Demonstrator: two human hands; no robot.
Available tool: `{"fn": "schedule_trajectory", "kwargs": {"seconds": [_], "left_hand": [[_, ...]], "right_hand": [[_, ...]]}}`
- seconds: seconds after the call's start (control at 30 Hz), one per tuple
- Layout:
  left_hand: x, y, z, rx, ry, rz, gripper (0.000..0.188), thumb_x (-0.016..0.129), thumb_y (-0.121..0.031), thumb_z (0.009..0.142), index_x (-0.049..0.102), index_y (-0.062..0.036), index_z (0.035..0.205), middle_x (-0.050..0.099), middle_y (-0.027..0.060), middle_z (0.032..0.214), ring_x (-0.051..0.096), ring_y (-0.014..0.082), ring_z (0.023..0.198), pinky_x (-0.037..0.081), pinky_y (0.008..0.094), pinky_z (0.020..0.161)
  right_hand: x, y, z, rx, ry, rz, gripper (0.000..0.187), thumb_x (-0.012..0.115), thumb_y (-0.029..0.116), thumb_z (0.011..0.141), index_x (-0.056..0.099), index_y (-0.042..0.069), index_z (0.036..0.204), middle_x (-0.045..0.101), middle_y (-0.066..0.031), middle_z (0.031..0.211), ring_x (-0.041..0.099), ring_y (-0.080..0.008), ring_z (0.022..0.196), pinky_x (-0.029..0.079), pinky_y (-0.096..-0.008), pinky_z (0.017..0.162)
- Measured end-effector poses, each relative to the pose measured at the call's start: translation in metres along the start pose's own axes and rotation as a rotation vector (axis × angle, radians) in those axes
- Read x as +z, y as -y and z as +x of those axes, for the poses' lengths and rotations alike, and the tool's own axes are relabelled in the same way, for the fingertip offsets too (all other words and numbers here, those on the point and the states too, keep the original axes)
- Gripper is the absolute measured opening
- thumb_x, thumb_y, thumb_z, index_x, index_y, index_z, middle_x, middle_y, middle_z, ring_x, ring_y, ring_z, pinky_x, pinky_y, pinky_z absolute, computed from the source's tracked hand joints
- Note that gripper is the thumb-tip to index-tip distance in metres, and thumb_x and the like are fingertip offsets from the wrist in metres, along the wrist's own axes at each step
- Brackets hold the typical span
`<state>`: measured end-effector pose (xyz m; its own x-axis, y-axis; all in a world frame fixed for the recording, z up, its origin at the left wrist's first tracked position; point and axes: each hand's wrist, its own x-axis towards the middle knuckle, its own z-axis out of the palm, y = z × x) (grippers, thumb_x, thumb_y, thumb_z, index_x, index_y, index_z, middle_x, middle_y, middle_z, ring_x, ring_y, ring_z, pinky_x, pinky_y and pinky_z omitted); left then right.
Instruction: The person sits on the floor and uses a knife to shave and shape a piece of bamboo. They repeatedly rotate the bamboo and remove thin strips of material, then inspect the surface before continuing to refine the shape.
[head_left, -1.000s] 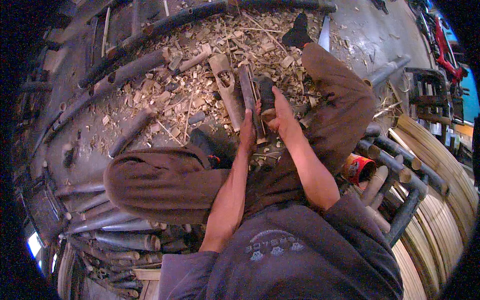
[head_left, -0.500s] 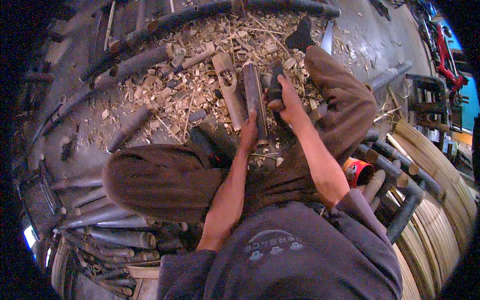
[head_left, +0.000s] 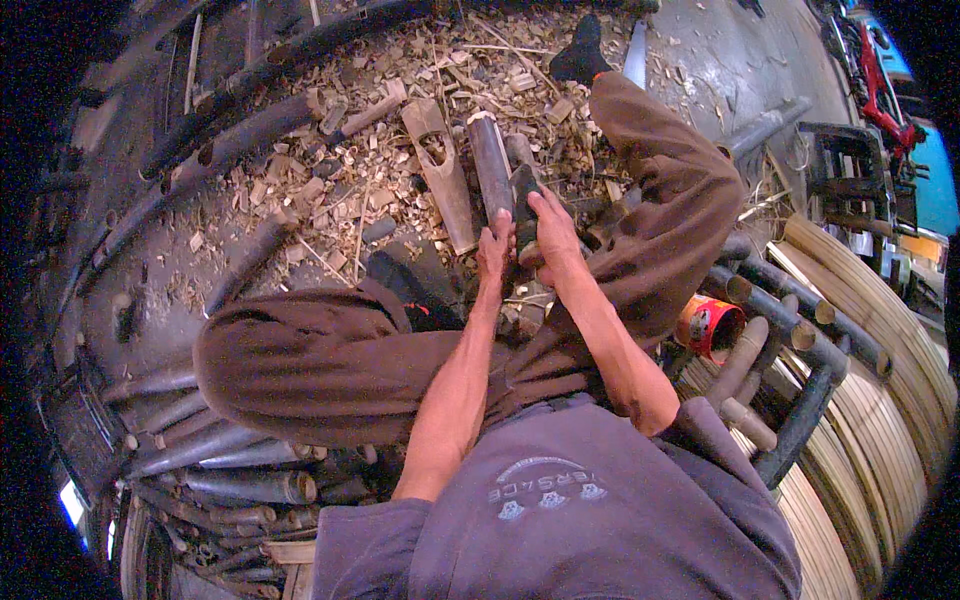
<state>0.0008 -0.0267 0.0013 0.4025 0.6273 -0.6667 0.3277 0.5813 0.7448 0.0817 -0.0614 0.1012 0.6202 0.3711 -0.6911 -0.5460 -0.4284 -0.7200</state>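
My left hand is closed around the near end of a dark bamboo piece, which points away from me and shows a pale cut edge at its far end. Close on its right, my right hand grips a dark object with a flat-looking front; its kind is unclear, and my fingers cover the rest. Just left of the held bamboo, a pale bamboo piece with an opening cut in its side lies on the wood chips.
My bent legs frame the work spot. A saw blade lies beyond my right foot. At my right are a red can, dark bamboo lengths and stacked pale strips. More poles are piled at my left.
My right hand has come nearer and closer to my left, and the dark object it holds now sits against the bamboo's right side. The held bamboo has shifted slightly left and away.
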Motion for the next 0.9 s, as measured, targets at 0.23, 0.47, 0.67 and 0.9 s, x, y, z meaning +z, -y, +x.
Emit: {"fn": "schedule_trajectory", "kwargs": {"seconds": [0.23,0.47,0.67,0.9], "left_hand": [[0.011,0.033,0.024,0.301,-0.038,-0.023,0.069,0.047,-0.062,0.088,0.062,0.0044,0.096,0.061,0.0125,0.081,0.055,0.0259,0.075,0.043,0.0394,0.068],[0.004,0.072,0.060,0.262,0.129,-0.310,0.076,0.041,-0.064,0.090,0.059,0.0071,0.112,0.062,0.0212,0.102,0.057,0.0314,0.100,0.043,0.0365,0.083],[-0.012,0.044,0.037,0.027,0.012,0.070,0.085,0.032,-0.070,0.088,0.058,0.0058,0.117,0.061,0.0274,0.111,0.055,0.0393,0.111,0.041,0.0419,0.092],[-0.031,0.016,0.036,0.023,0.007,0.162,0.075,0.036,-0.064,0.091,0.056,0.0025,0.121,0.063,0.0222,0.107,0.060,0.0345,0.103,0.045,0.0437,0.091]], "right_hand": [[0.011,0.015,0.018,-0.066,-0.076,-0.073,0.052,0.059,0.032,0.087,0.050,0.014,0.134,0.051,-0.0141,0.133,0.047,-0.0264,0.121,0.036,-0.0384,0.100],[0.029,0.033,0.045,-0.087,-0.021,-0.005,0.050,0.061,0.030,0.085,0.054,0.009,0.130,0.061,-0.0098,0.115,0.055,-0.0212,0.101,0.042,-0.0352,0.088],[0.056,0.029,0.103,-0.001,0.061,0.112,0.030,0.056,0.032,0.088,0.061,0.008,0.106,0.063,-0.0098,0.071,0.058,-0.0222,0.053,0.047,-0.0396,0.051],[0.035,0.060,0.137,0.267,0.354,0.584,0.027,0.052,0.030,0.092,0.048,0.004,0.097,0.056,-0.0095,0.072,0.056,-0.0207,0.056,0.048,-0.0329,0.046]]}}
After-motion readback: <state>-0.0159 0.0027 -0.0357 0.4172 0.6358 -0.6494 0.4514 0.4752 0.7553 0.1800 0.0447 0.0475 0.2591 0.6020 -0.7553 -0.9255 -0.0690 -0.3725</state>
